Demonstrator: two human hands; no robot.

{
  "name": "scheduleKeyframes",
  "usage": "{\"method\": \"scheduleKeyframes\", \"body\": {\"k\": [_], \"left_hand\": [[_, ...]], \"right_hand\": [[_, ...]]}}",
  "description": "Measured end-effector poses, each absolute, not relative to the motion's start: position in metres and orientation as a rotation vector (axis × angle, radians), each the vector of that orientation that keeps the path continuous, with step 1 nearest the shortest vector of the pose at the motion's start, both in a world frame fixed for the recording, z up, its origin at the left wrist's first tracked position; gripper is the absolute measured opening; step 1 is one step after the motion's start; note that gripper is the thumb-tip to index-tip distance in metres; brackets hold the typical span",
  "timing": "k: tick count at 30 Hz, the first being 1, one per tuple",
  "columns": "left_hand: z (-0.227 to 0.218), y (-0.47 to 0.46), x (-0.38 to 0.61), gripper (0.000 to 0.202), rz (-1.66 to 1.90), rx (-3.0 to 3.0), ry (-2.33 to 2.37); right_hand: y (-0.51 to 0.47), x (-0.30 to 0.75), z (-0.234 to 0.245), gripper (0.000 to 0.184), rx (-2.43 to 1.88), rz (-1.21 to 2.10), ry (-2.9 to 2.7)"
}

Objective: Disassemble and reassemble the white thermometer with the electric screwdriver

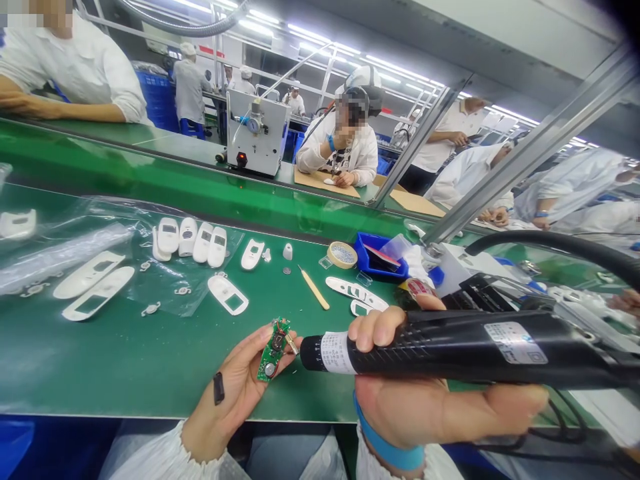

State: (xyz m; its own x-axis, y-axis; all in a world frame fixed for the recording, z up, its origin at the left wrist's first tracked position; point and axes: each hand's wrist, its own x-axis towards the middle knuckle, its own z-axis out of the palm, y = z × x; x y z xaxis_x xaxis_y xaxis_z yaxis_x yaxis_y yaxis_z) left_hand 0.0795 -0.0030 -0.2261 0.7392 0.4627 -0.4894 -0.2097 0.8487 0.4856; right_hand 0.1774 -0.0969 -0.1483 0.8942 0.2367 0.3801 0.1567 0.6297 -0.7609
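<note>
My left hand (239,383) holds a small green circuit board (273,350) upright between thumb and fingers, just above the near edge of the green table (125,360). My right hand (400,393) is wrapped round a black electric screwdriver (450,350) with a white label band. The tool lies level and its tip touches the top of the board. A black cable (560,245) loops away from the tool's rear end.
White plastic shells (189,238) lie in a row on clear plastic film, with longer white covers (93,283) to the left. A wooden stick (314,288), a tape roll (343,255) and a blue tray (377,263) sit further back. Other people work across the belt.
</note>
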Motion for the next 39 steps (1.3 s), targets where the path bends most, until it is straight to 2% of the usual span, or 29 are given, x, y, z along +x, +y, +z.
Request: {"method": "scheduleKeyframes", "body": {"k": [14, 28, 39], "left_hand": [[-0.224, -0.003, 0.08, 0.018, 0.344, 0.452, 0.677], [-0.225, -0.004, 0.076, 0.021, 0.335, 0.46, 0.619], [-0.226, -0.003, 0.078, 0.016, 0.36, 0.46, 0.63]], "right_hand": [[-0.094, 0.174, -0.155, 0.068, -0.892, 0.129, -0.534], [-0.105, 0.188, -0.151, 0.067, -0.9, -0.042, -0.503], [-0.103, 0.185, -0.15, 0.067, -0.902, -0.027, -0.508]]}}
